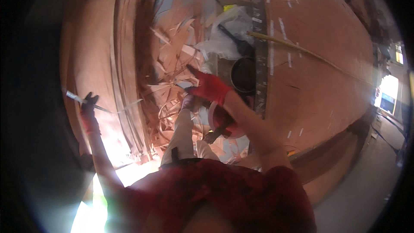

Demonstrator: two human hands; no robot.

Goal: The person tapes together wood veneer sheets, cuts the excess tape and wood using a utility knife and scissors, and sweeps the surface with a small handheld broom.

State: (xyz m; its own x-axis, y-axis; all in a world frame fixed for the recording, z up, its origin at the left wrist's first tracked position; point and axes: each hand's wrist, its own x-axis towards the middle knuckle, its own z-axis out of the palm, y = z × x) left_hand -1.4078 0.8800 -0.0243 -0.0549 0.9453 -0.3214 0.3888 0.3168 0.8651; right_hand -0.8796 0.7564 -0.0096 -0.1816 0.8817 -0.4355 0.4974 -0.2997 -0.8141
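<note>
While the red-gloved left hand (89,115), frame left, pinches a thin pale strip (74,96), hold the red-gloved right hand (209,88), spread-fingered mid-frame, clear.

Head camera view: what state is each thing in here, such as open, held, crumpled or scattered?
Left gloved hand: at the pale strip, grip unclear.
Right gloved hand: fingers spread, above the wood scraps.
Wood scraps: scattered in a loose heap.
Plastic sheeting: crumpled.
Dark round container: open-topped.
Red bucket: partly hidden by the right forearm.
Yellowish stick: lying across the right-hand panel.
</note>
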